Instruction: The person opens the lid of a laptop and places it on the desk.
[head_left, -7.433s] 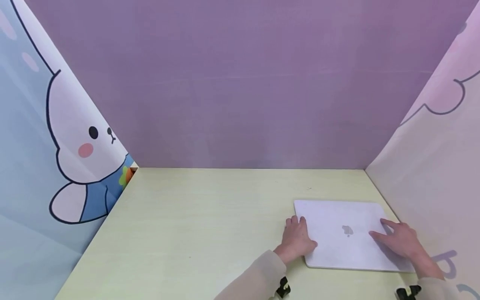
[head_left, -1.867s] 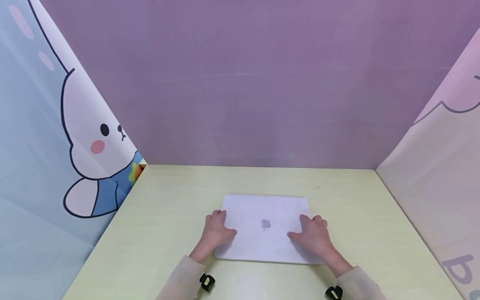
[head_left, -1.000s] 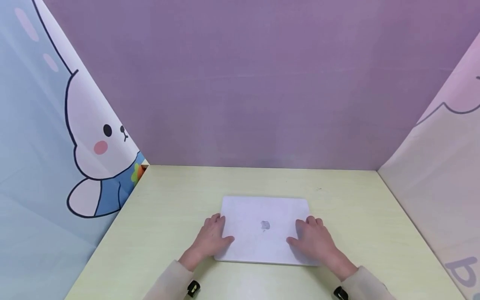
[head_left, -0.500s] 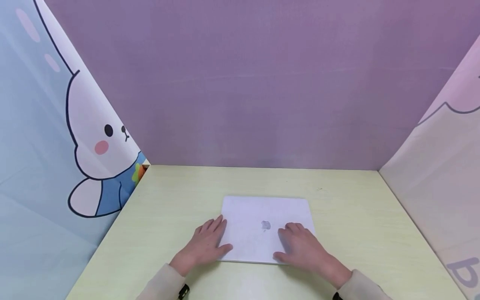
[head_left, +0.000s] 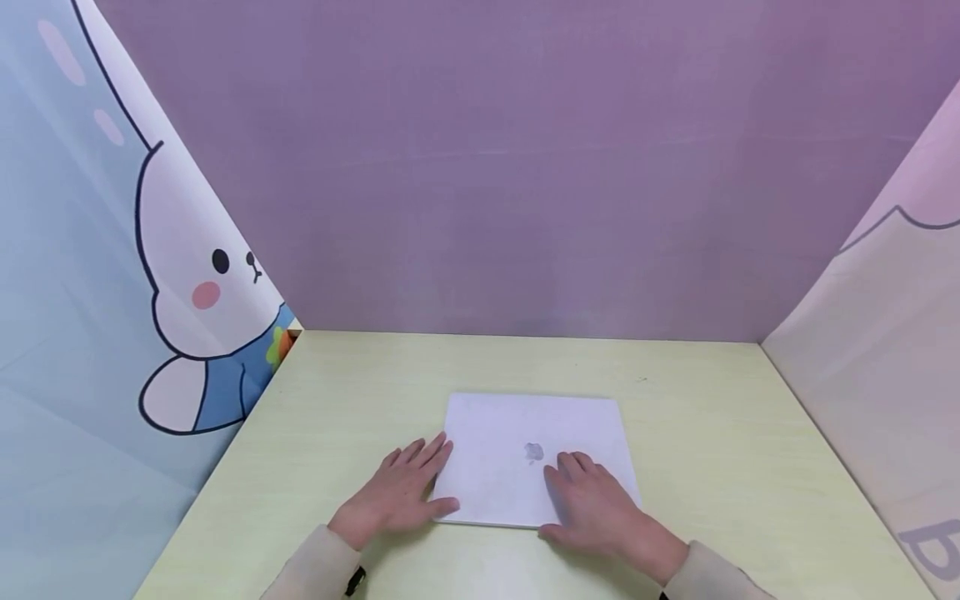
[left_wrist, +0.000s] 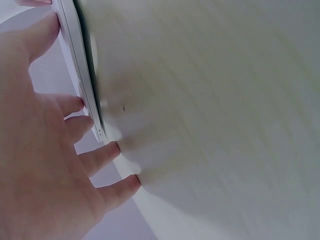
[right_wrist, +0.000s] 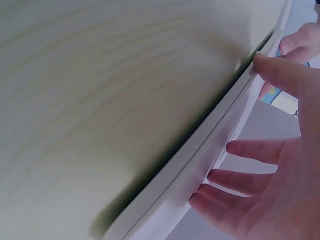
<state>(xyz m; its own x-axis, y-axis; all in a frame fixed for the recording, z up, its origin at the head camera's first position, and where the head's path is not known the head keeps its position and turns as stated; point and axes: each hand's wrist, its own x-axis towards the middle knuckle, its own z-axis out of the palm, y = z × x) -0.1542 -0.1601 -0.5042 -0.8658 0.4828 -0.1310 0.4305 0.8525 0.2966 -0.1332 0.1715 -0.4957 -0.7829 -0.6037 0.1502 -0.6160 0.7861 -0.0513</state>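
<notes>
A closed silver laptop (head_left: 487,483) with an apple logo lies flat on the table. At its left edge rests my left hand (head_left: 397,492), fingers spread, thumb touching the front left corner; in the left wrist view two fingertips (left_wrist: 131,184) reach the table past the laptop's corner. My right hand (head_left: 596,508) lies over the front right part, fingertips on the lid right of the logo. Its thumb (right_wrist: 265,62) touches the front edge near the seam in the right wrist view. That hand covers part of the laptop's front right corner.
The pale wooden table (head_left: 375,375) meets a purple backdrop (head_left: 525,167) at the back. A blue cloth with a cartoon rabbit (head_left: 202,308) hangs on the left, and a pale printed cloth (head_left: 885,358) on the right.
The laptop came from the table's right side to the middle, both hands on it, and then stayed there. My right hand slid left and forward-edge-ward; my left hand drew slightly back, fingers spreading.
</notes>
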